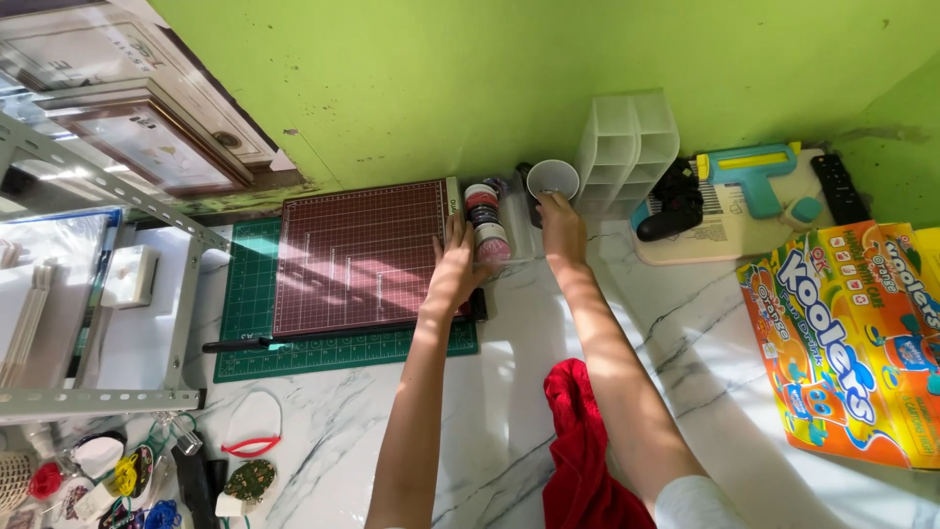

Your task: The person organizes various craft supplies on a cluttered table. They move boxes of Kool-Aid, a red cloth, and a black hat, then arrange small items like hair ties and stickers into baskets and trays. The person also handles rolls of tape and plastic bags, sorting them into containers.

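At the far left, a grey metal rack [147,392] stands beside the white marble surface [705,392], with framed pictures [157,137] leaning on the green wall above it. A green cutting mat [245,323] lies on the surface near the wall, and a dark red gridded board [357,257] rests on top of it. Your left hand [455,274] lies on the right edge of that board, fingers spread flat, pinching nothing. Just right of it, a row of tape rolls [487,220] sits in a clear holder, touching your fingertips. Your right hand [560,220] reaches to the white cup [552,178] by the wall; the fingers touch its lower side, though you cannot tell whether the grip is closed around it. A red cloth [578,441] lies between your forearms. Further right stand a white compartment organiser [627,147], a teal tool [749,171] and an orange printed box [852,343].
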